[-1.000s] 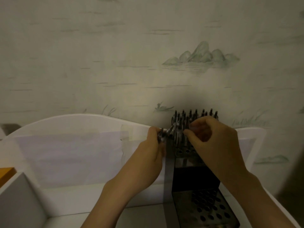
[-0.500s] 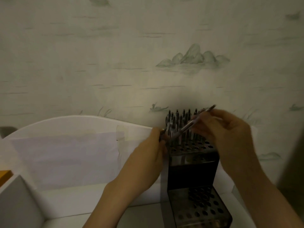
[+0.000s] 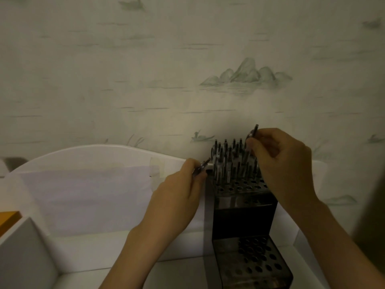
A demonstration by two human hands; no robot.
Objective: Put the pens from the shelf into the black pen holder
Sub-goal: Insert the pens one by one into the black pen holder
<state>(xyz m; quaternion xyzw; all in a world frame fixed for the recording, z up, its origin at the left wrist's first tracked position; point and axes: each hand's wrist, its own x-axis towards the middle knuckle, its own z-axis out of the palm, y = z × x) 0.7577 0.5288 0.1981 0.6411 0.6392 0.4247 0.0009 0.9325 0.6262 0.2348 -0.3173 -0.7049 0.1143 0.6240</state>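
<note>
Many pens already stand in the black pen holder; my right hand pinches another above it, my left hand grips one more.

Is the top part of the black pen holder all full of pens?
Not full. The black pen holder has pens standing in its back rows, but the front holes of the top tier show open and empty.
</note>
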